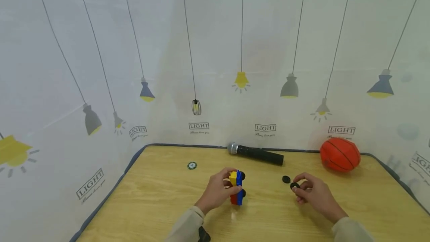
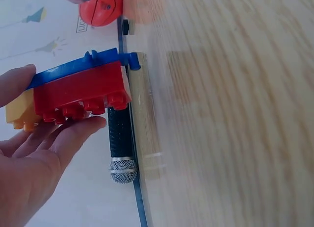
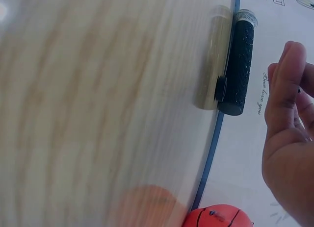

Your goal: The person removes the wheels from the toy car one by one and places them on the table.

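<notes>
My left hand [image 1: 218, 191] grips a toy car of building blocks [image 1: 236, 188], tipped on its side, with a blue base and black wheels facing right. In the left wrist view the car's red block [image 2: 81, 88] and yellow block [image 2: 20, 109] show, studs toward the fingers below and the thumb on the blue base [image 2: 76, 69]. Between thumb and fingers my right hand [image 1: 315, 194] pinches a small black wheel [image 1: 294, 185]. Another black wheel [image 1: 286, 179] lies on the table just left of it. The right wrist view mostly hides the pinched wheel behind the fingers.
A microphone [image 1: 258, 154] lies along the table's back edge, beyond the hands. At the back right sits a red ball with black lines [image 1: 340, 154]. A round chip [image 1: 192, 165] rests at back left. Behind the wooden table [image 1: 151, 193] hangs a lamp-printed sheet [image 1: 215, 47].
</notes>
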`<control>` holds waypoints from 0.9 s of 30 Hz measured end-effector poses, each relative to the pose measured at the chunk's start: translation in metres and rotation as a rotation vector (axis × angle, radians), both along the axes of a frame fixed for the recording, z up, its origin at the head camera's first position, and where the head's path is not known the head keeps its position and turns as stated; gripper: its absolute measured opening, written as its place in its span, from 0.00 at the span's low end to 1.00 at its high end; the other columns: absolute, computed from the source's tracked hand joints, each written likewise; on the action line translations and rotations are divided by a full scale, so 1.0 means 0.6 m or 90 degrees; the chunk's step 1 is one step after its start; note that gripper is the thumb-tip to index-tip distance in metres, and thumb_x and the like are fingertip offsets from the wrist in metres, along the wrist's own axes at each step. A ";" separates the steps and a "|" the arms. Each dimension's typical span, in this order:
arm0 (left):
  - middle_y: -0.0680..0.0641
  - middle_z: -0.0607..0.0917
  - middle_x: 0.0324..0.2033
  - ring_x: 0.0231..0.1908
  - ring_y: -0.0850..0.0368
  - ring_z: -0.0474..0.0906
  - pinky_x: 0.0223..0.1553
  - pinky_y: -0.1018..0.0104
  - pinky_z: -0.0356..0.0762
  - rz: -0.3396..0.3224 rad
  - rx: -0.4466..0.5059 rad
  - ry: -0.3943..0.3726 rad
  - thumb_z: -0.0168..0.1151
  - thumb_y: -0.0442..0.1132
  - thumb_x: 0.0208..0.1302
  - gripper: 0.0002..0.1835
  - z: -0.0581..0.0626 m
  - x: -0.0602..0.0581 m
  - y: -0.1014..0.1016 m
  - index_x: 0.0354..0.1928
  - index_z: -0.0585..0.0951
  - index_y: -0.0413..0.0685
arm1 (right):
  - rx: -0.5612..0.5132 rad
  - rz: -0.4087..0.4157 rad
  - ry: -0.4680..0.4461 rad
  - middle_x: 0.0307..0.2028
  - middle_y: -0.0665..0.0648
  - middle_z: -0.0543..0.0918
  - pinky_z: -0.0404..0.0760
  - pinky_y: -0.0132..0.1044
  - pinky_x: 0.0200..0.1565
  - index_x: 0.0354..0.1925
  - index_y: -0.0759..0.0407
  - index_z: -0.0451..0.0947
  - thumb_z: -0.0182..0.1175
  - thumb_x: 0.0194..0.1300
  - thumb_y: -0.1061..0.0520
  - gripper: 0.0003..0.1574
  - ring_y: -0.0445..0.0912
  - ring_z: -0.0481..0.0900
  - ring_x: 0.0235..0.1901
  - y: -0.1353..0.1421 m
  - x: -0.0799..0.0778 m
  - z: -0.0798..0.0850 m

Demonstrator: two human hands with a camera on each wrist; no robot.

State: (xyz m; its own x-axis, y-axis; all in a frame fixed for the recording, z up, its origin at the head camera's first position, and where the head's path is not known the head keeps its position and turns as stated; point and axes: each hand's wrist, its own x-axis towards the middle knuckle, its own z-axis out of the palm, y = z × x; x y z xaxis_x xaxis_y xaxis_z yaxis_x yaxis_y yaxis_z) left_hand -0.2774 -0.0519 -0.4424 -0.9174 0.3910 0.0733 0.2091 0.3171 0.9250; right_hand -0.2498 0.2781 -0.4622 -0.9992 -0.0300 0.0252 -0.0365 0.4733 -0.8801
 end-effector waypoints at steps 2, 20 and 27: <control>0.36 0.78 0.63 0.55 0.43 0.84 0.50 0.52 0.86 0.002 0.009 0.001 0.69 0.40 0.65 0.28 0.001 -0.002 -0.001 0.65 0.73 0.48 | 0.012 -0.006 0.000 0.30 0.61 0.82 0.86 0.36 0.30 0.55 0.69 0.73 0.63 0.66 0.67 0.20 0.44 0.83 0.26 0.005 -0.003 0.001; 0.35 0.65 0.71 0.62 0.32 0.77 0.42 0.49 0.87 -0.046 0.048 -0.059 0.59 0.37 0.73 0.25 0.000 0.006 -0.014 0.66 0.68 0.69 | 0.072 -0.050 -0.025 0.35 0.63 0.82 0.82 0.38 0.25 0.60 0.65 0.74 0.56 0.69 0.68 0.21 0.47 0.80 0.23 0.030 -0.023 0.000; 0.35 0.70 0.65 0.60 0.39 0.78 0.48 0.46 0.85 -0.054 0.139 -0.096 0.54 0.32 0.74 0.27 -0.002 0.007 -0.014 0.68 0.66 0.68 | 0.085 -0.054 -0.041 0.33 0.62 0.81 0.81 0.38 0.25 0.58 0.64 0.75 0.55 0.68 0.69 0.21 0.47 0.80 0.24 0.034 -0.032 -0.007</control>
